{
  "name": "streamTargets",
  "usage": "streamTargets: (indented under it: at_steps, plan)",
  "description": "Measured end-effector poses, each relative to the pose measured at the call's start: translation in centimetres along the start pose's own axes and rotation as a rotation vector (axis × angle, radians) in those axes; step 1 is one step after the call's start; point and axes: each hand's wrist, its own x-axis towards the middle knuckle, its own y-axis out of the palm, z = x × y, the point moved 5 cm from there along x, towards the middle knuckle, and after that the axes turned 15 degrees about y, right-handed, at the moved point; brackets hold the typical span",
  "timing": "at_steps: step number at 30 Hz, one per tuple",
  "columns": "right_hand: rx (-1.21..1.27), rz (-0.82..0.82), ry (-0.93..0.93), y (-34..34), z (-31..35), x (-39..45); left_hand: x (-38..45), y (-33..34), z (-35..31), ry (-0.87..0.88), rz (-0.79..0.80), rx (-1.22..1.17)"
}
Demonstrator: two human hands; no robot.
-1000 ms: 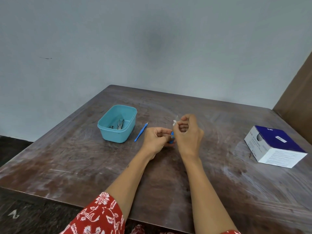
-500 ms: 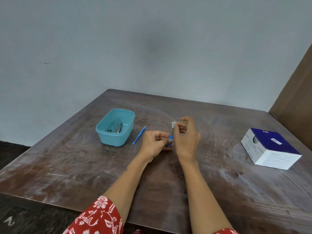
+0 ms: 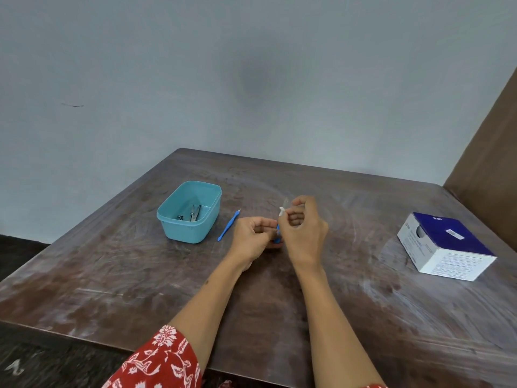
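My left hand (image 3: pixel 253 238) and my right hand (image 3: pixel 303 231) meet over the middle of the wooden table (image 3: pixel 140 275). Between them stands a thin blue tool (image 3: pixel 277 236), mostly hidden; my left fingers pinch its lower end. My right fingers pinch a small whitish piece (image 3: pixel 282 211) at the tool's top, next to a thin clear part. A second blue-handled tool (image 3: pixel 228 225) lies flat on the table left of my hands.
A teal plastic tub (image 3: pixel 167 217) with several small metal tools inside stands left of the loose blue tool. A blue and white cardboard box (image 3: pixel 444 245) sits at the table's right. A wall stands behind; a brown panel rises at the far right.
Both hands stay together on the blue tool. My right fingers have shifted slightly at the white piece. The camera's view has moved a little.
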Motion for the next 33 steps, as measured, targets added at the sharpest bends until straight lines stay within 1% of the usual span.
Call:
streamTargets:
  at_steps: [6, 11, 15, 21, 27, 31, 33]
  plan:
    - [0.032, -0.054, 0.006, -0.46, 0.08, 0.58, -0.01, 0.24, 0.07, -0.047, 0.037, 0.010]
    - [-0.012, -0.019, -0.007, -0.31, 0.00, 0.16, 0.00, 0.16, 0.01, -0.013, 0.016, 0.019]
    - [0.028, -0.052, 0.009, -0.79, 0.12, 0.63, 0.01, 0.32, 0.35, -0.034, 0.028, 0.007]
    - [0.001, 0.050, 0.004, -0.50, 0.02, 0.09, 0.10, 0.10, 0.31, -0.004, 0.003, 0.005]
    - [-0.008, 0.043, 0.005, -0.61, 0.10, 0.23, 0.07, 0.09, 0.28, -0.012, 0.012, 0.011]
    - [-0.048, 0.086, -0.017, -0.18, 0.09, -0.19, 0.20, -0.14, 0.43, 0.009, -0.014, 0.021]
    - [-0.039, 0.070, -0.005, -0.28, 0.01, -0.02, 0.17, -0.11, 0.39, 0.007, -0.010, 0.006]
